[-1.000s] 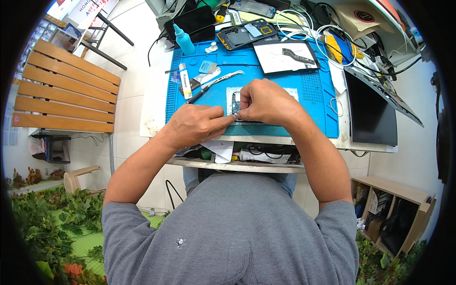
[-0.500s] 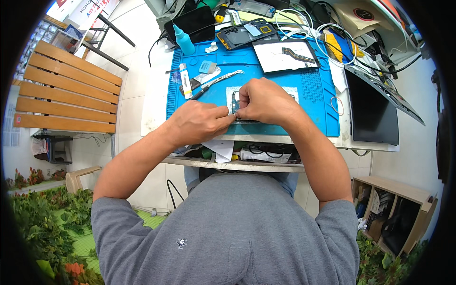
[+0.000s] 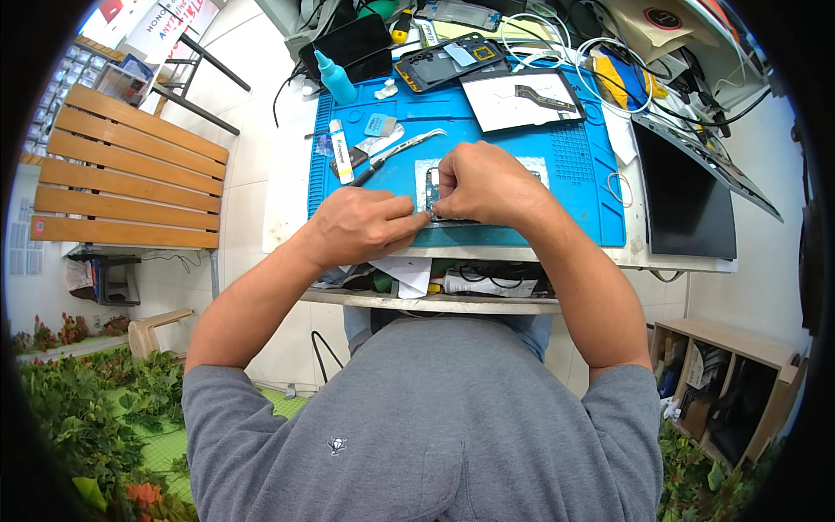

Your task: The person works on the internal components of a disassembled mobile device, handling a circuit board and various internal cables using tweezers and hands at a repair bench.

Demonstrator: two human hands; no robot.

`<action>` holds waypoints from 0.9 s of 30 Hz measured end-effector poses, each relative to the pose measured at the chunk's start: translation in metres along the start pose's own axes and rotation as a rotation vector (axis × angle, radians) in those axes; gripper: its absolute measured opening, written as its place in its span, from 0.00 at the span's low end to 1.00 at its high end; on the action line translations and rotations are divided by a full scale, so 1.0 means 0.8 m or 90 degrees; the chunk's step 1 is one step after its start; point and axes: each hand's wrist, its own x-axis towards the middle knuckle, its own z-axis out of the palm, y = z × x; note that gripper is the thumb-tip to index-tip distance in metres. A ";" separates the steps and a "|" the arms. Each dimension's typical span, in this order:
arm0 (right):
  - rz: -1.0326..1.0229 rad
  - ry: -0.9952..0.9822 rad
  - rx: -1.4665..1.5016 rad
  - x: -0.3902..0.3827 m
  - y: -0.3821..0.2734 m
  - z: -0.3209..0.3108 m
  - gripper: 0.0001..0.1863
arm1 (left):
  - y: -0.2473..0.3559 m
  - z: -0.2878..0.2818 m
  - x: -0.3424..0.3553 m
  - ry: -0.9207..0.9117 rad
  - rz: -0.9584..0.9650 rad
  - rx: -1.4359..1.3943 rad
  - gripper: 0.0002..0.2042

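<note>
Hands (image 3: 426, 209) on small part (image 3: 432, 187) over blue mat (image 3: 574, 174)

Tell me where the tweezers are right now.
In the head view, the tweezers lie on the blue mat, just beyond the left hand.

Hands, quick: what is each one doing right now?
Left hand: closed, fingertips pinching the thin dark strip-like part on the blue mat.
Right hand: closed, gripping the same part from above.

A dark blank screen (image 3: 687, 204) lies right of the blue mat (image 3: 591, 187) — a red-and-white sign (image 3: 161, 19) stands top left.
</note>
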 end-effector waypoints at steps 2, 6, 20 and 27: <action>0.001 -0.001 0.005 0.000 0.001 0.000 0.11 | -0.001 -0.001 0.001 -0.008 0.003 0.004 0.12; 0.002 -0.001 0.016 0.001 0.002 0.001 0.11 | -0.001 -0.003 0.003 -0.019 0.013 0.020 0.13; -0.006 -0.001 0.008 -0.001 0.000 -0.001 0.11 | -0.005 -0.003 0.007 -0.032 0.030 0.013 0.12; 0.000 0.000 -0.001 -0.002 -0.002 -0.001 0.11 | -0.005 0.001 0.006 -0.014 0.050 -0.001 0.09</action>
